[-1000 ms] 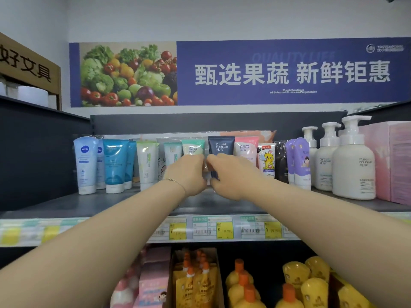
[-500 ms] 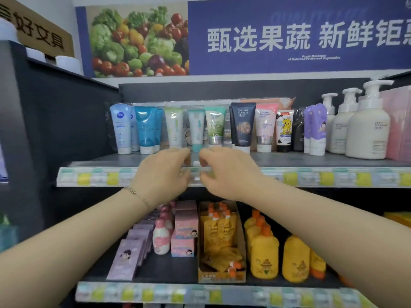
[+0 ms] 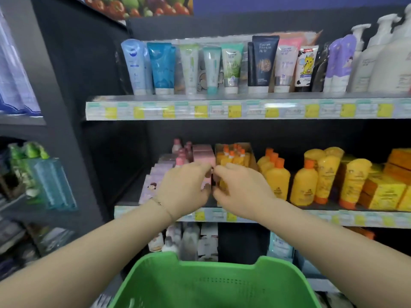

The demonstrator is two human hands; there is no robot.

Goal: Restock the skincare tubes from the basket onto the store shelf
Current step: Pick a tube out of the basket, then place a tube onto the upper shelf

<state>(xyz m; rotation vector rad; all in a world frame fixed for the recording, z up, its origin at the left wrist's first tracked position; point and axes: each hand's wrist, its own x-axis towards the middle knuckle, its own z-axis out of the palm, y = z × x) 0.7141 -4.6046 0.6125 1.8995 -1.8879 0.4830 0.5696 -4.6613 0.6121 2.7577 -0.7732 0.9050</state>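
On the top shelf [image 3: 255, 96], above a green basket [image 3: 169, 276], skincare tubes [image 3: 264, 63] in blue, green, navy and pink stand cap-down. Left hand [image 3: 184, 190] and right hand [image 3: 241, 192], fingers curled, any grip unclear, have dropped from that shelf's edge.
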